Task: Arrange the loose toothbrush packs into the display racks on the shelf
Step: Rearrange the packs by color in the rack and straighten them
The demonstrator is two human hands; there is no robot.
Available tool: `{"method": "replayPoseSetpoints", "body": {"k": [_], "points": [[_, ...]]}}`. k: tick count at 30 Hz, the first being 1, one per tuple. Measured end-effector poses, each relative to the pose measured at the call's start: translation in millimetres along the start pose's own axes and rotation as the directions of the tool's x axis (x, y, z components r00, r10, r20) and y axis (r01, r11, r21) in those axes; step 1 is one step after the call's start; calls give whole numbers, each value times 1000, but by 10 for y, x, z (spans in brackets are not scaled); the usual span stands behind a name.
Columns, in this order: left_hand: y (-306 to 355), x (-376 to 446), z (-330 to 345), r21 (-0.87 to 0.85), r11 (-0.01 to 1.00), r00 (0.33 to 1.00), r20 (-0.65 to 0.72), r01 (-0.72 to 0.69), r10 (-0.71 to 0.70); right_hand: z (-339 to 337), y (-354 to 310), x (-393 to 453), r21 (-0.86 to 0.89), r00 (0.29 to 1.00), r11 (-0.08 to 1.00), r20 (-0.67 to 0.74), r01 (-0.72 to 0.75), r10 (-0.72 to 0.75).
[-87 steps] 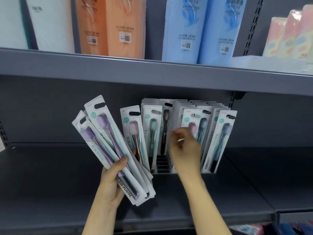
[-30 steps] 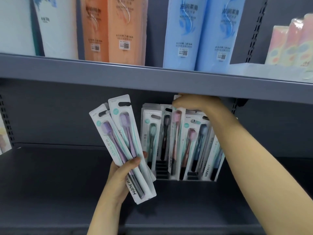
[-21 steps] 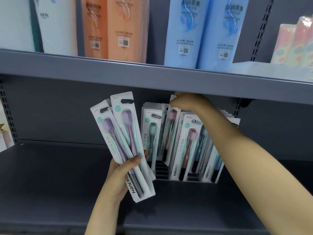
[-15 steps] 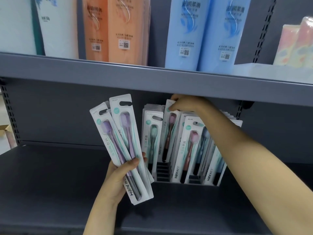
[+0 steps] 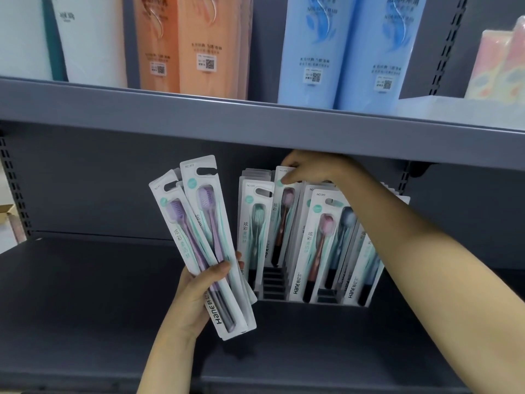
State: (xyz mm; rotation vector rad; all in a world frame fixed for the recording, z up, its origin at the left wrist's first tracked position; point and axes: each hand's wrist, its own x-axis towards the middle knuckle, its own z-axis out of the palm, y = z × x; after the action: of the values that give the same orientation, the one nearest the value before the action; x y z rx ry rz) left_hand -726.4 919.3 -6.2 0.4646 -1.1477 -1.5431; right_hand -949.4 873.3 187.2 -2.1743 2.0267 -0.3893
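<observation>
My left hand [image 5: 199, 291] grips a fan of loose toothbrush packs [image 5: 204, 240] with purple brushes, held up in front of the shelf, left of the rack. My right hand [image 5: 309, 170] reaches under the upper shelf and pinches the top of a pink-and-brown toothbrush pack [image 5: 285, 217]. That pack stands in a back slot of the slotted display rack [image 5: 274, 288], behind a green-brush pack [image 5: 254, 231]. More packs with pink and blue brushes [image 5: 324, 245] fill the rack's right-hand rows under my forearm.
The dark grey lower shelf [image 5: 85, 294] stretches left and in front of the rack. The upper shelf edge [image 5: 170, 118] hangs just above my right hand and carries orange bottles [image 5: 193, 44] and blue bottles [image 5: 341, 49]. A slotted upright [image 5: 14, 189] runs at far left.
My right hand took a pink-brush pack from the fan, lifted it over the rack and lowered it into a back slot. The fan in my left hand is smaller.
</observation>
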Motion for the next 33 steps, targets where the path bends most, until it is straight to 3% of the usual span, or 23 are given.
{"method": "replayPoseSetpoints", "body": {"k": [16, 33], "points": [[11, -6, 15, -28, 999, 999, 27, 40, -40, -31, 42, -69, -148, 998, 987, 16, 68, -67], [1, 10, 25, 4, 999, 998, 36, 51, -51, 77, -93, 52, -296, 998, 955, -58, -8, -9]]}}
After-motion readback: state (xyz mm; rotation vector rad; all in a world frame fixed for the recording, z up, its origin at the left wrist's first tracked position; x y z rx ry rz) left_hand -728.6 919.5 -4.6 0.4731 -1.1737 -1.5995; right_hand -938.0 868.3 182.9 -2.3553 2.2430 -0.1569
